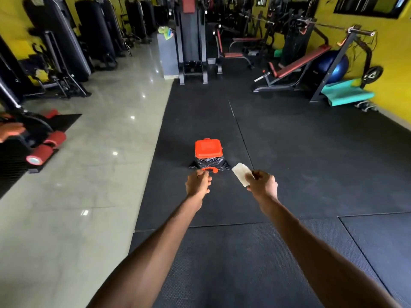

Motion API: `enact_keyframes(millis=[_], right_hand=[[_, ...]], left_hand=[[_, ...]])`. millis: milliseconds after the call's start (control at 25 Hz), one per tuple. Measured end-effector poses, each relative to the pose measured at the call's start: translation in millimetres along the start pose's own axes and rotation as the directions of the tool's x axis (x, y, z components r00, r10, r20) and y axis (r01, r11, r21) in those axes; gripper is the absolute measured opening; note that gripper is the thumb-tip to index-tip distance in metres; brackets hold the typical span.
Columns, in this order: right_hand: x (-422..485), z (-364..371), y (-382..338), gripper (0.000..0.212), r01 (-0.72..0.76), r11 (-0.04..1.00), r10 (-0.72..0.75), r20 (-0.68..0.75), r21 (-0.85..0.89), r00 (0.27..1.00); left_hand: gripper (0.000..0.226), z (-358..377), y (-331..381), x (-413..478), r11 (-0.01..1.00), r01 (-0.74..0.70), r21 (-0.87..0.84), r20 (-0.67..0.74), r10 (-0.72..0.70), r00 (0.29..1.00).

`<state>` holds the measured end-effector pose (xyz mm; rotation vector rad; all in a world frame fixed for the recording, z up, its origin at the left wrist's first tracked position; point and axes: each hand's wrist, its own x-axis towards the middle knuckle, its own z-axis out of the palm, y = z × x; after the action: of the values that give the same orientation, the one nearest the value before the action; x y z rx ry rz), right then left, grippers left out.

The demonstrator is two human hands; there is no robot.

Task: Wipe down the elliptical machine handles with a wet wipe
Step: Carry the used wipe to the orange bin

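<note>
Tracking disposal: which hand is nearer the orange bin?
Left. Left hand sits at the near base of the bin; right hand, holding the wipe, is off to its right.

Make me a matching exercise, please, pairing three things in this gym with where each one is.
Things:
1. white rectangular wet wipe
2. orange-lidded bin with black plastic liner
3. round blue exercise ball

Places:
A. beside the yellow wall, behind the red bench
B. pinched in the right hand
C. standing on the black rubber floor mat

Pairs: 1-B, 2-C, 3-A
</note>
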<state>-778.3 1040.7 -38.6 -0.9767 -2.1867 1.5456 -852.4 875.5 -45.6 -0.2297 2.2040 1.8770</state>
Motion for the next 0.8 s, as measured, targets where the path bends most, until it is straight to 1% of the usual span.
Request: enact_keyframes(millis=[160,240,320,400,520,680,800], right_hand=[[125,56,-31,0.009,-0.023,0.999,0.023,-0.011,0.041,1.0],[185,82,-38,0.006,-0.023,0.999,0.023,-0.011,0.045,1.0],[256,110,-41,0.006,-0.017,0.999,0.018,-0.015,0.033,1.0],[328,139,-46,0.01,-0.037,0.999,0.037,0.006,-0.011,0.999],[424,181,-51,0.018,-0.077,0.994,0.078,0.011,-0.082,0.997],[531,238,-58,0.015,-0.07,0.988,0.074,0.018,-0.135,0.997],[608,290,-53,0.014,-0.085,0.979,0.09,0.019,-0.186,0.996]], left_hand=[[0.032,30,30,128,0.999,0.043,0.011,0.011,-0.043,0.999],[0.033,48,39,189,0.998,0.056,0.039,0.014,-0.057,0.998],[0.03,69,49,260,0.995,0.057,0.079,-0.021,-0.056,0.998],[0.025,89,59,332,0.989,0.089,0.115,-0.063,-0.082,0.995],[0.018,112,68,434,0.98,0.121,0.157,-0.08,-0.109,0.991],[0.025,133,65,551,0.968,0.142,0.206,-0.096,-0.125,0.988],[0.022,149,45,649,0.949,0.173,0.263,-0.095,-0.153,0.984]])
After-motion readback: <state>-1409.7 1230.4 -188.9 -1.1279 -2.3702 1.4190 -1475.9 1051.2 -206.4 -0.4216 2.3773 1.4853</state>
